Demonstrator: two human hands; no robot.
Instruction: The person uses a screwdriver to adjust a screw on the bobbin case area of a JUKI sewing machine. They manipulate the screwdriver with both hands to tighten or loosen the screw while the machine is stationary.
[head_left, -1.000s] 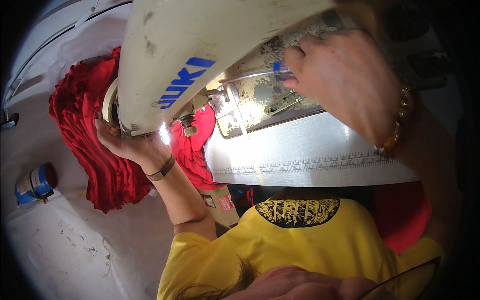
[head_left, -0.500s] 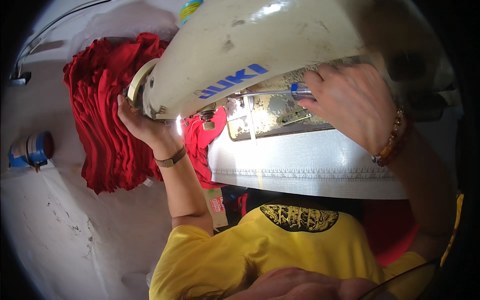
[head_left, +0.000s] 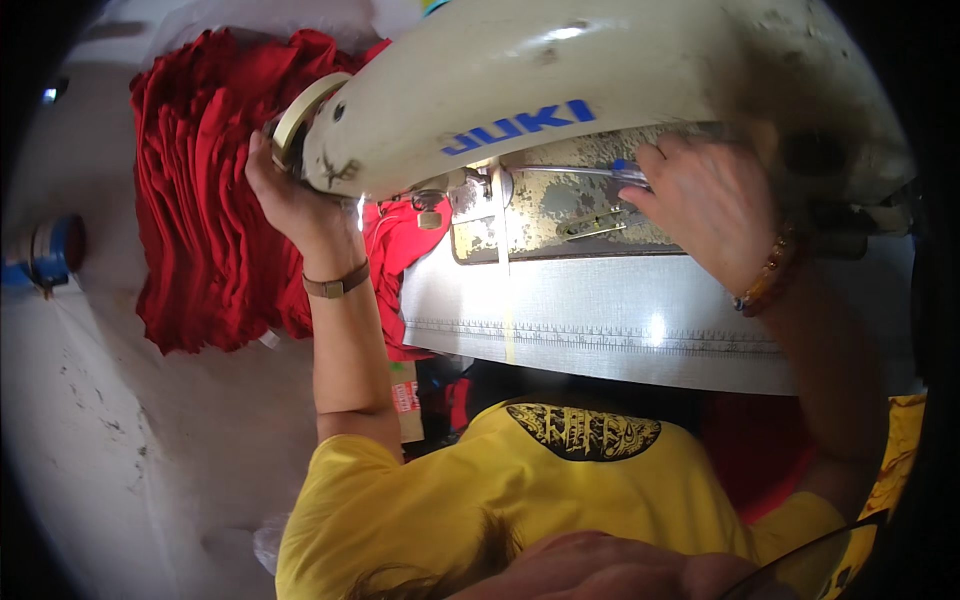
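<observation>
Head view, machine: the cream sewing machine (head_left: 650,60) with blue lettering spans the upper part of your view; its head end sits left of centre.
Right hand: your right hand (head_left: 712,205) has its fingers wrapped round the clear-and-blue handle of a screwdriver (head_left: 565,169); thumb below, forefinger above.
Screwdriver: nearly level over the worn bed plate (head_left: 545,232), just below the machine's arm, shaft pointing left. The tip end is near the bright metal parts below the head; contact cannot be told.
Left hand: your left hand (head_left: 302,208) is raised at the head end, fingers curled up beside the cream ring (head_left: 300,118). You cannot tell from here whether they grip it.
Bed plate: patchy surface, with a slotted metal strip (head_left: 596,224) on it.
Metal top: the silvery metal top (head_left: 600,290) lies on your side of the bed plate; a ruler scale (head_left: 600,338) runs along it.
Red cloth: a thick rumpled stack (head_left: 205,200) rests on the desk (head_left: 90,420), left of your left forearm; a loose red piece (head_left: 415,240) shows below the head, beside the bed plate.
Desk, far left: a blue cylinder (head_left: 68,248) with a dark band.
Wrists: brown-strapped watch (head_left: 338,285) on your left, beaded bracelet (head_left: 776,262) on your right.
</observation>
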